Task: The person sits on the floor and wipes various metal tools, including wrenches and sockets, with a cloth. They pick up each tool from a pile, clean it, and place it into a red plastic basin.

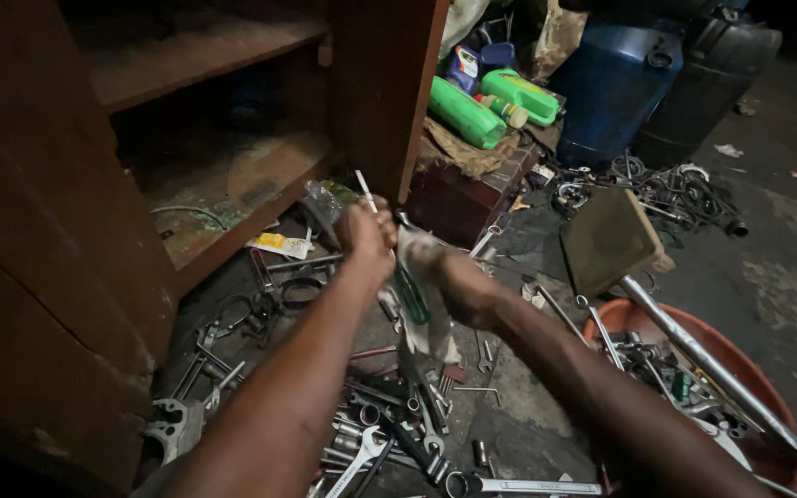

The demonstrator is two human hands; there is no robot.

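— So, where is the screwdriver (410,295)?
— Between both hands, over the spanners (371,433); left hand (366,235) is closed on its thin shaft, right hand (435,263) wraps the green handle. I'd keep both grips firm

We see shiny bare-metal wrenches (362,456) on a rough, matt floor (777,277). The cabinet (57,277) is dull wood (scuffed), the green bottles (465,113) glossy plastic.
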